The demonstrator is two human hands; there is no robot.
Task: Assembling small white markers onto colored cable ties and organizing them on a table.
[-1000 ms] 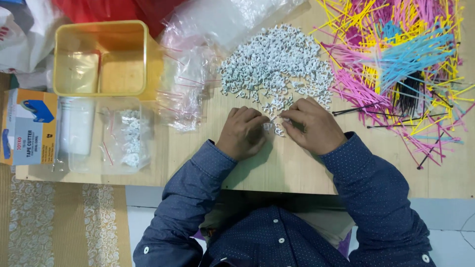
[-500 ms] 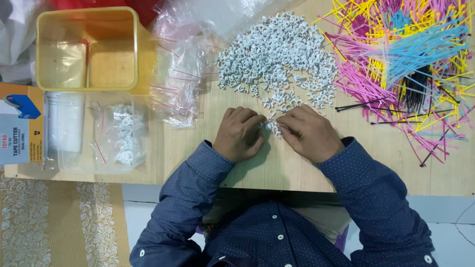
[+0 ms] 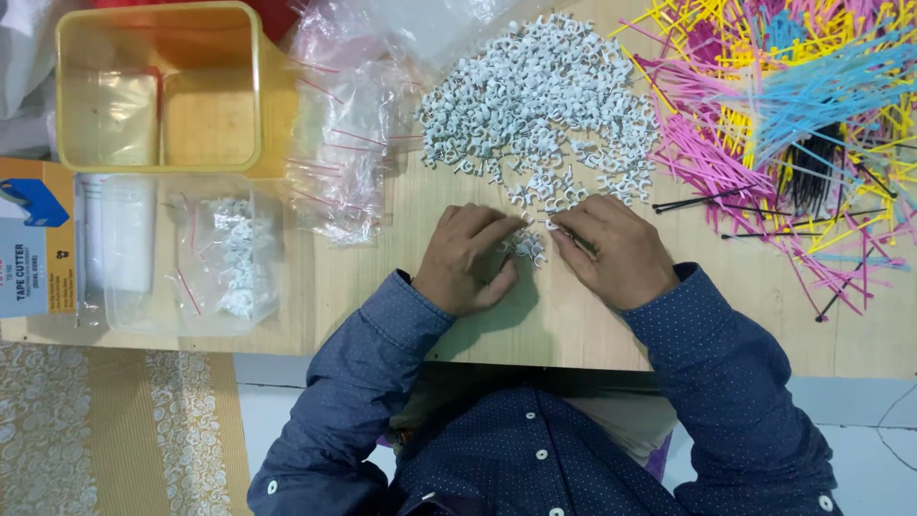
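Left hand (image 3: 470, 258): palm down, fingers curled, tips pinched inward. Right hand (image 3: 611, 253): same, tips nearly touching left's. Both forearms converging.

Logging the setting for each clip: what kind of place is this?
Probably a small packing or sorting bench. A heap of white clips lies on a wooden table, beside coloured cable ties and clear plastic bags.

A light wooden bench (image 3: 382, 296) carries a heap of small white cable clips (image 3: 535, 105), a spread of coloured cable ties (image 3: 793, 115), clear plastic bags (image 3: 349, 143), a yellow plastic tub (image 3: 158, 91), a clear container (image 3: 186, 253) and a cardboard box (image 3: 33, 248).
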